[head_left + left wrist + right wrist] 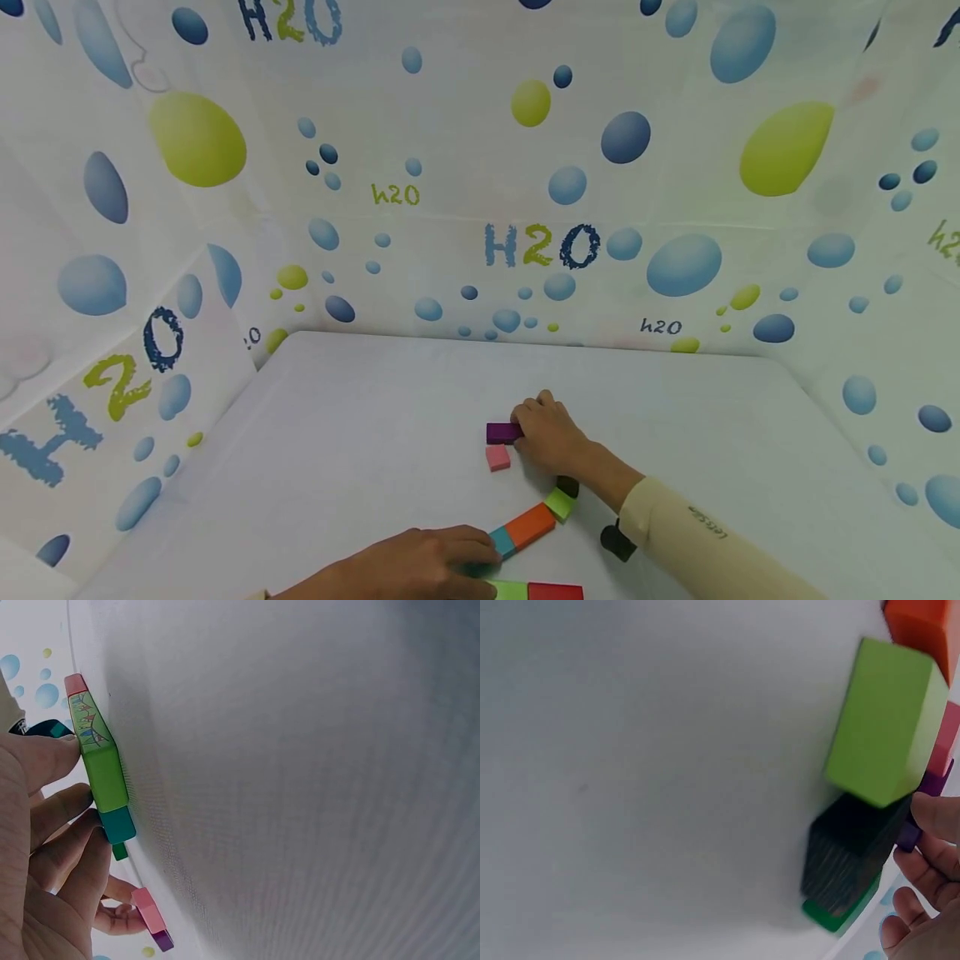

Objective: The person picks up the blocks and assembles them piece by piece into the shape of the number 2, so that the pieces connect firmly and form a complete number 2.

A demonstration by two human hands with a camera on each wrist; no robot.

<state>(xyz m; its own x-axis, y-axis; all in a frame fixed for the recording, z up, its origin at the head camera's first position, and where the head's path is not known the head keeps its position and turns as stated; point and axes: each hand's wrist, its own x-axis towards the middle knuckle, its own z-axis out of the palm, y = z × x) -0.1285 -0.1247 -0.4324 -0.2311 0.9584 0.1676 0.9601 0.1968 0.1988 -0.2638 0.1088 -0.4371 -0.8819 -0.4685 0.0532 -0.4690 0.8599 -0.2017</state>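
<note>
My right hand [551, 433] pinches the right end of a purple block [502, 433], its fingers curled over it. Just in front of that block lies a small pink block [498, 457]. My left hand [420, 558] lies low on the table, fingers extended. Its fingertips are at a blue block [502, 543], and the thumb is at a lime block [512, 590] in the nearer row; these fingertips also show beside a teal block [118, 825] in the left wrist view. An orange block [529, 525] adjoins the blue one.
Beyond the orange block, a lime block [559, 503] and a dark block [567, 486] continue the slanting row. A red block [555, 592] is in the near row. The white table [360, 417] meets a droplet-printed sheet [450, 208]. A black wrist camera [618, 542] hangs at the right sleeve.
</note>
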